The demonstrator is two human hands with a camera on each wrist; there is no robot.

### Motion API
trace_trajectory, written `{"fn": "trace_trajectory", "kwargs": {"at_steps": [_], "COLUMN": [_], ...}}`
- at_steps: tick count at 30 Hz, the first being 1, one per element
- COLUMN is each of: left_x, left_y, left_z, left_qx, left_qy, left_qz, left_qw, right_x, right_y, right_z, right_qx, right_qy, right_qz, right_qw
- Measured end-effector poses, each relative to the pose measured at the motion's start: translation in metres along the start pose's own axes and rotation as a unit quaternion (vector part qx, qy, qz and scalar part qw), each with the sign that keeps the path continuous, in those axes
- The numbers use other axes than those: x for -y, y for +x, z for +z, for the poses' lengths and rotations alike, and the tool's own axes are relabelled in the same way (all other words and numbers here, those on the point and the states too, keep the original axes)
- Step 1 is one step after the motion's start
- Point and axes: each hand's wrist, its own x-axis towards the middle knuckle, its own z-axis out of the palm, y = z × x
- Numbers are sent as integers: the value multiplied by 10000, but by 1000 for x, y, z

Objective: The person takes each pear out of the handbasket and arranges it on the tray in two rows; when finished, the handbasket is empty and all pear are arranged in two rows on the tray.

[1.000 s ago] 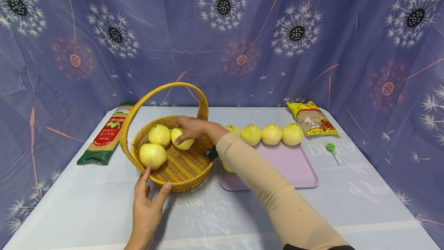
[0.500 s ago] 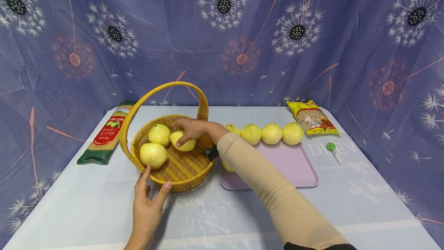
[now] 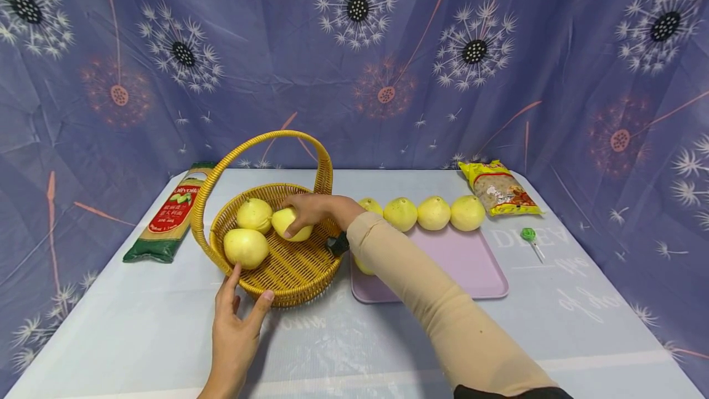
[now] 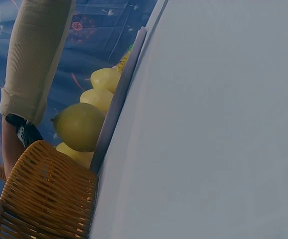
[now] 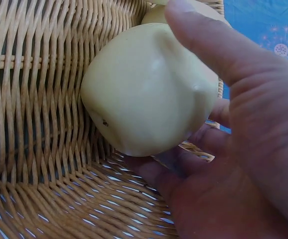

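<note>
A yellow wicker basket (image 3: 301,270) with a tall arched handle stands left of the middle and contains three pale yellow pomelos. My right hand (image 3: 310,209) reaches in from the right and grips the right-hand pomelo (image 3: 289,225). Thumb and fingers lie around the pomelo (image 5: 149,89) in the right wrist view. Beside it sit the back pomelo (image 3: 254,215) and the front-left pomelo (image 3: 246,249). At the basket's front left, my left hand (image 3: 235,328) touches the outside with index finger and thumb spread. The left wrist view catches only a fingertip at the wicker wall (image 4: 49,194).
A lilac tray (image 3: 443,263) lies right of the basket, with a row of pomelos (image 3: 434,213) along its back edge and another partly behind my sleeve. A red-green pasta packet (image 3: 174,211), a yellow snack bag (image 3: 498,188) and a green lollipop (image 3: 528,236) flank them.
My right hand's fingers have drawn back to the right around the pomelo, which has shifted slightly right and nearer. The front-left pomelo has edged a little right. My left hand stays put.
</note>
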Motion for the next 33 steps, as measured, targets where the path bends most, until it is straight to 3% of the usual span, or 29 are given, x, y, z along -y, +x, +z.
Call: {"fn": "trace_trajectory", "kwargs": {"at_steps": [9,22,33], "left_x": [0,0,0], "left_y": [0,0,1], "left_z": [0,0,-1], "left_qx": [4,35,62], "left_qy": [9,-19,27], "left_qz": [-26,-48,-23], "left_qw": [10000,10000,10000], "right_x": [-1,0,2], "right_y": [2,3,6], "right_z": [0,4,2], "right_qx": [33,-24,-98], "right_qy": [-298,-272,-390], "right_qz": [157,100,-310], "right_qw": [9994,9996,9987]}}
